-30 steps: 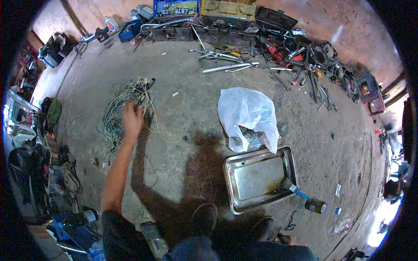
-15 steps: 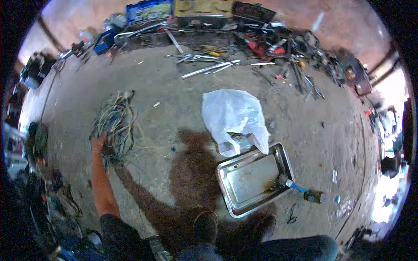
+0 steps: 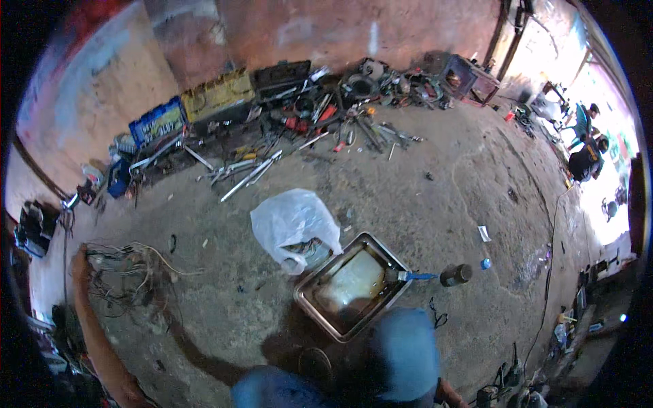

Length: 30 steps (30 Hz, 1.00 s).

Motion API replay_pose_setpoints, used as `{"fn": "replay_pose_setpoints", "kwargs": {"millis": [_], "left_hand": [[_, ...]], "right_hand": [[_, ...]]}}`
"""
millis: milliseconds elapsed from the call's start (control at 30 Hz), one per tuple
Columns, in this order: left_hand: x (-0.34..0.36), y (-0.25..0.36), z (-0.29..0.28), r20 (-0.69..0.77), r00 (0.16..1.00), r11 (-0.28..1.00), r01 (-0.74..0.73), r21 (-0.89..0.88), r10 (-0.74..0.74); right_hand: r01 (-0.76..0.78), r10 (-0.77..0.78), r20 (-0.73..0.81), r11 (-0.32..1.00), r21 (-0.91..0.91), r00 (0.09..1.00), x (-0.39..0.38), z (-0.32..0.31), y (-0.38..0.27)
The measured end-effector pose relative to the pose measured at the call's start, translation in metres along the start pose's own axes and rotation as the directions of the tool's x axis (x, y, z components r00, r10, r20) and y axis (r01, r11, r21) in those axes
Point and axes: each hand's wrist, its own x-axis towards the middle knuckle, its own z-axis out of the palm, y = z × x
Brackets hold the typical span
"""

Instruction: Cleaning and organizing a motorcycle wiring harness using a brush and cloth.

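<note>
Wire tangle (image 3: 128, 277), one: on the floor (image 3: 224, 272), at my view's left. Left hand (image 3: 80, 264): at the tangle's left edge; I cannot tell its grip. Right hand (image 3: 449, 394): partly showing beside a blue-clad knee (image 3: 408, 353), state unclear to me. Outward: white plastic bag (image 3: 291, 221); metal tray (image 3: 350, 282); blue-handled brush (image 3: 418, 276); dark jar (image 3: 456, 275).

Rough grey floor (image 3: 462, 211) beneath a wire tangle (image 3: 129, 253), white plastic bag (image 3: 289, 219), metal tray (image 3: 317, 317), dark jar (image 3: 456, 275), metal tools (image 3: 251, 175).
</note>
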Motion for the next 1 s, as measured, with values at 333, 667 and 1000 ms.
{"fn": "replay_pose_setpoints", "kwargs": {"millis": [333, 667, 1000], "left_hand": [[-0.007, 0.439, -0.189, 0.189, 0.98, 0.769, 0.072, -0.636, 0.065], [-0.09, 0.618, -0.145, 0.017, 0.956, 0.631, -0.18, -0.755, 0.292], [-0.079, 0.894, -0.162, -0.089, 0.9, 0.751, -0.407, -0.519, 0.426]], "right_hand": [[0.042, -0.05, 0.039, 0.984, 0.175, 0.998, 0.056, 0.004, -0.01], [0.115, -0.142, 0.1, 0.966, 0.232, 0.985, 0.114, -0.028, -0.039], [0.058, -0.077, 0.049, 0.95, 0.306, 0.996, 0.099, -0.054, -0.034]]}}
